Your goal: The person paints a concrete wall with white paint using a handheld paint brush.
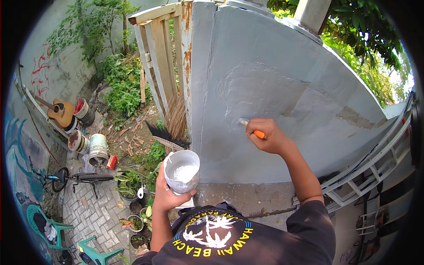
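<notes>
My right hand [266, 134] is closed round the orange handle of a paintbrush [259, 134]. Its pale tip meets or nearly meets the grey wall [247, 154] in front of me. The wall's surface carries rough, uneven patches around the brush and bare brownish spots farther right. In my left hand [167, 194] is a white paint cup [182, 170], gripped from its left side and held below and left of the brush. White paint shows inside the cup, and its rim is smeared.
A rusty metal gate [187, 57] adjoins the wall, with a broom [176, 117] beside it. Left are paint buckets [98, 149], a guitar [61, 112], a bicycle [84, 177], potted plants [136, 223] and a green chair [49, 226]. A white ladder [366, 174] lies right.
</notes>
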A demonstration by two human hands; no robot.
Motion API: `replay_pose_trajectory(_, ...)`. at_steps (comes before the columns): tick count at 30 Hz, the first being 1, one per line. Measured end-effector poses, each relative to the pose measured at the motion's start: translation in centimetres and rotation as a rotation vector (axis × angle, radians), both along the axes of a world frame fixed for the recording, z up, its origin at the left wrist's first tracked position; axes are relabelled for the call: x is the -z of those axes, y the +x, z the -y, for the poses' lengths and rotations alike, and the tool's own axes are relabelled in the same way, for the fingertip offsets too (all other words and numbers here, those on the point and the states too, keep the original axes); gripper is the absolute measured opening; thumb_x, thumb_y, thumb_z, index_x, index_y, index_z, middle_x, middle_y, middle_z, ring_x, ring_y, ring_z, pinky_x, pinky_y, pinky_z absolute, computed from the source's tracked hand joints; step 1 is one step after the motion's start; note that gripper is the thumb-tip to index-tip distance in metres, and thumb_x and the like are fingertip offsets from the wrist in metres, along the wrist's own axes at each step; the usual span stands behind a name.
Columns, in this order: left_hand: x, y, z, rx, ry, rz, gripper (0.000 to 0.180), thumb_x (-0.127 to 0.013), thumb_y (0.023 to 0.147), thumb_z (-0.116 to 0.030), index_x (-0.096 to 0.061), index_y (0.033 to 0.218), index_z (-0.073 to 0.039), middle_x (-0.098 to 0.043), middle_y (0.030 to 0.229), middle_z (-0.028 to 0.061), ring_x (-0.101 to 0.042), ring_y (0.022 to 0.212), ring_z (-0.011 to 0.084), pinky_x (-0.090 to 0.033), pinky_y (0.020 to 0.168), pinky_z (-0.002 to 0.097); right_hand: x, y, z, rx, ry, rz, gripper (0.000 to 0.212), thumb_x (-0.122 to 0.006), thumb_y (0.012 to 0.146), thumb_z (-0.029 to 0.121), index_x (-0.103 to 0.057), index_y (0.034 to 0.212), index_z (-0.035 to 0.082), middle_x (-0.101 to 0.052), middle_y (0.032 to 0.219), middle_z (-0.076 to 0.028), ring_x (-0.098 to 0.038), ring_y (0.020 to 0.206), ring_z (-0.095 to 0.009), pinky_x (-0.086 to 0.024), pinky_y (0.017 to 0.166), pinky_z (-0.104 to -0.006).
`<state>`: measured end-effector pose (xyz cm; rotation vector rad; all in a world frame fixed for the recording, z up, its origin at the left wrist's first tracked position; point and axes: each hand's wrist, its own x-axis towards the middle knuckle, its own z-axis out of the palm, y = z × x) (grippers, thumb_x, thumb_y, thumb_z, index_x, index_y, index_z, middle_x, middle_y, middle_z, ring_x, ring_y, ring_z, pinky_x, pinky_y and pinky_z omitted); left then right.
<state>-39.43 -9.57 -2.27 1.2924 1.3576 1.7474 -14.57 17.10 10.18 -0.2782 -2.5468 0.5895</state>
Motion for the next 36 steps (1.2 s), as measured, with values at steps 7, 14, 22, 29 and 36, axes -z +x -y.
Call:
replay_pose_trajectory(7,-0.4,-0.3,-0.3,-0.012,-0.013,0.01,0.111,-0.093,0.06,-0.016,-0.037,0.154,0.003,-0.06,0.14,0.0154,-0.06,0.129,0.0246,-0.046,0.111,0.0398,-11.4,-1.8,2.1,-0.144,0.647,-0.39,0.022,-0.071,0.068,-0.01,-0.058,0.077,0.006,-0.061,0.078,-0.006,-0.067,0.077,-0.025,-0.055,0.065,-0.0358)
replay_pose_trajectory(14,0.3,-0.3,-0.5,-0.012,0.012,-0.006,0.111,-0.094,0.06,-0.017,-0.038,0.153,0.002,-0.06,0.139,0.0152,-0.06,0.128,0.0244,-0.046,0.11,0.0396,-5.4,-2.1,2.7,-0.19,0.353,-0.452,0.022,-0.065,0.067,-0.013,-0.057,0.076,0.006,-0.061,0.076,-0.005,-0.061,0.075,-0.024,-0.052,0.07,-0.0345)
replay_pose_trajectory(22,-0.2,-0.4,-0.4,0.001,0.008,0.013,0.107,-0.094,0.061,-0.015,-0.039,0.151,0.002,-0.061,0.137,0.0146,-0.061,0.126,0.0241,-0.047,0.11,0.0394,2.5,-2.7,2.8,-0.191,0.036,-0.327,0.017,-0.064,0.073,-0.008,-0.063,0.084,0.005,-0.062,0.076,-0.005,-0.057,0.069,-0.023,-0.049,0.071,-0.0334)
replay_pose_trajectory(29,0.0,0.0,-0.2,-0.01,0.007,0.004,0.106,-0.093,0.06,-0.014,-0.039,0.151,0.002,-0.061,0.137,0.0141,-0.061,0.126,0.0238,-0.047,0.109,0.0394,1.2,-2.3,4.3,-0.159,-0.127,-0.237,0.022,-0.083,0.088,0.019,-0.065,0.088,0.006,-0.055,0.07,-0.005,-0.049,0.062,-0.02,-0.04,0.059,-0.0343)
replay_pose_trajectory(36,-0.1,0.3,-0.3,0.015,0.015,0.051,0.106,-0.093,0.061,-0.013,-0.039,0.152,0.001,-0.061,0.138,0.0137,-0.061,0.128,0.0237,-0.047,0.11,0.0397,-5.4,-3.0,2.6,-0.178,0.02,-0.601,0.02,-0.074,0.091,0.015,-0.062,0.078,0.004,-0.05,0.063,-0.003,-0.045,0.059,-0.018,-0.037,0.056,-0.0319)
